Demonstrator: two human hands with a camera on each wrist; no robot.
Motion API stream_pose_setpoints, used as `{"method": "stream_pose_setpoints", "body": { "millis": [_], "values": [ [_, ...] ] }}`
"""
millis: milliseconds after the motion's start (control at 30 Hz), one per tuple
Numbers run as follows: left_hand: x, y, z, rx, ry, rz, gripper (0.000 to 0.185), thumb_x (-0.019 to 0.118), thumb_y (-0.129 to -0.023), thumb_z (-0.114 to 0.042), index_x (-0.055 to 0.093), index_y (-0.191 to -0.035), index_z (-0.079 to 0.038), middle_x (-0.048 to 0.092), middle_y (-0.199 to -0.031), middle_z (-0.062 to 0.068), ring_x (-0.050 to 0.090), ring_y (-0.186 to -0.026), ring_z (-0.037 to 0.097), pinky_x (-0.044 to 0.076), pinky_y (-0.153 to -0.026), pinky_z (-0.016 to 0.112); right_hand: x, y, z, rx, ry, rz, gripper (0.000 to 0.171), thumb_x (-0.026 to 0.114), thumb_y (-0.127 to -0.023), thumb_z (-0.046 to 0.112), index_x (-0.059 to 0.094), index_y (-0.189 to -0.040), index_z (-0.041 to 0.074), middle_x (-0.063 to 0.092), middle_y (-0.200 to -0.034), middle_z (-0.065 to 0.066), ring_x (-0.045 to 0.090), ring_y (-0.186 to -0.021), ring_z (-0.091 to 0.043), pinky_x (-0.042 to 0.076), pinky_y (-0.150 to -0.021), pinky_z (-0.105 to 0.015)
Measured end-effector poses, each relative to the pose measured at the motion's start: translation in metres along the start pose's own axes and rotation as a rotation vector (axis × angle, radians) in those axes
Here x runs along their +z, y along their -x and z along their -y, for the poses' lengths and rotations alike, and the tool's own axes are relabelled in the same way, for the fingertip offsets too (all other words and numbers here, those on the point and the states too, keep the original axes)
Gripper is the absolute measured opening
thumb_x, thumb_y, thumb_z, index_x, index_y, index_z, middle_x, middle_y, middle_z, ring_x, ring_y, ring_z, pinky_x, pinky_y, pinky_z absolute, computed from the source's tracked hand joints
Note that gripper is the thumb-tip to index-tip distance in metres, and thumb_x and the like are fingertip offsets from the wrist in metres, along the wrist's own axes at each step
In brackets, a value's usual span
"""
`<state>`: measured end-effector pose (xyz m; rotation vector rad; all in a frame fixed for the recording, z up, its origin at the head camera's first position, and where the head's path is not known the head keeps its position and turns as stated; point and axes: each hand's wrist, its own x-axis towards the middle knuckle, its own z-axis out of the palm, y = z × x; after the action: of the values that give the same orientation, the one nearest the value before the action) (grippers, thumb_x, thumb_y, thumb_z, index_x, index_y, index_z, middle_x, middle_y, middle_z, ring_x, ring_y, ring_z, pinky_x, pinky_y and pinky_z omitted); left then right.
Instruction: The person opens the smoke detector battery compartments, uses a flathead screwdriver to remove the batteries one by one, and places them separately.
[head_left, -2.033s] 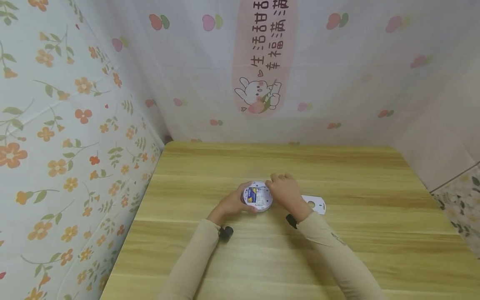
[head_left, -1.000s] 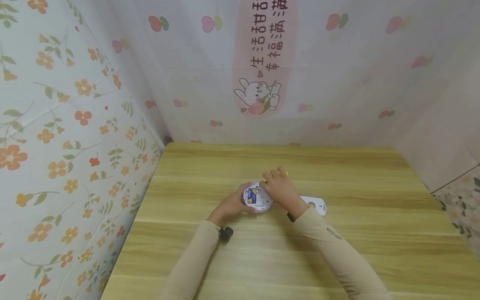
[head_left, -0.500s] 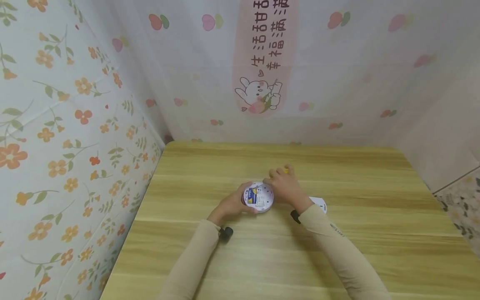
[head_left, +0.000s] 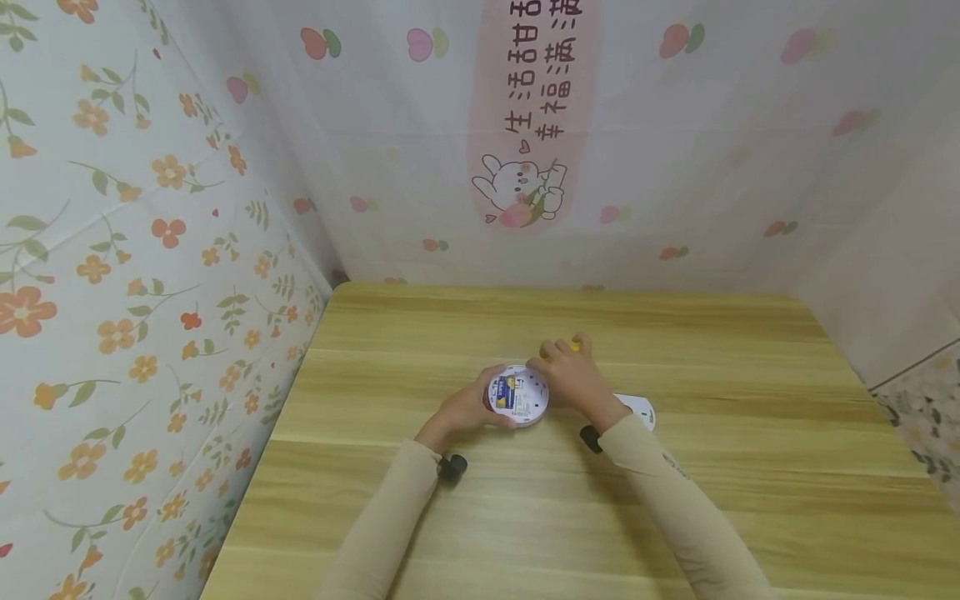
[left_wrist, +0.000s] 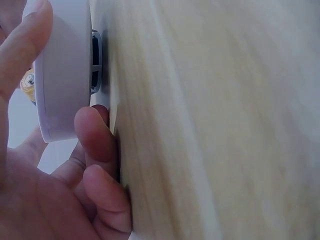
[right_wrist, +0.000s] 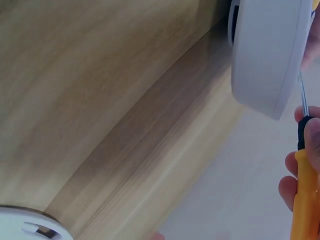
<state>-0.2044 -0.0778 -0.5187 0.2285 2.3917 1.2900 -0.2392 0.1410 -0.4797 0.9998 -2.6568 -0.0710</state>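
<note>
Near the middle of the light wooden tabletop (head_left: 465, 517): left hand (head_left: 467, 408), fingers curled round the rim of a round white plastic device (head_left: 517, 395), label side up, gripping it. Right hand (head_left: 572, 377), just right of the device, fingers wrapped round a yellow-handled screwdriver (right_wrist: 305, 190), its shaft close by the device's edge. Flat white plastic plate (head_left: 640, 408) with a hole, beside the right wrist.

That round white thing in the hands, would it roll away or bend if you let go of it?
The round white device looks like stiff plastic, so it probably won't bend. It lies flat on the table, so it would likely slide rather than roll. The left hand grips its rim, perhaps steadying it against the screwdriver in the right hand.
</note>
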Motion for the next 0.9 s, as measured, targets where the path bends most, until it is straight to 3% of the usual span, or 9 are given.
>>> {"method": "stream_pose_setpoints", "body": {
  "millis": [333,600,900],
  "values": [
    [0.001,-0.002,0.002,0.020,-0.017,0.002,0.106,0.086,-0.067,-0.040,0.024,-0.152,-0.034,0.045,-0.148,0.012,0.046,-0.131,0.035,0.035,-0.108,0.054,-0.002,0.007,0.005,0.008,0.094,-0.040,0.028,0.076,-0.079,0.016,0.070,-0.106,0.024,0.062,-0.101,-0.004,0.058,-0.093,-0.024,0.035,-0.092,-0.052],
    [0.000,-0.002,0.003,0.045,-0.011,0.001,0.104,0.086,-0.069,-0.036,0.024,-0.152,-0.032,0.050,-0.144,0.012,0.051,-0.126,0.032,0.038,-0.106,0.051,-0.021,0.004,0.021,-0.078,0.257,-0.025,0.023,0.074,-0.082,0.014,0.070,-0.105,0.016,0.064,-0.110,-0.007,0.061,-0.100,-0.024,0.044,-0.094,-0.048],
    [0.000,0.000,0.002,0.069,0.053,0.021,0.103,0.086,-0.070,-0.030,0.023,-0.153,-0.027,0.051,-0.141,0.012,0.053,-0.123,0.029,0.038,-0.106,0.050,-0.022,-0.003,0.022,-0.086,0.250,0.013,0.022,0.074,-0.081,0.015,0.070,-0.103,0.016,0.062,-0.110,-0.007,0.060,-0.101,-0.025,0.041,-0.094,-0.048]
  ]
}}
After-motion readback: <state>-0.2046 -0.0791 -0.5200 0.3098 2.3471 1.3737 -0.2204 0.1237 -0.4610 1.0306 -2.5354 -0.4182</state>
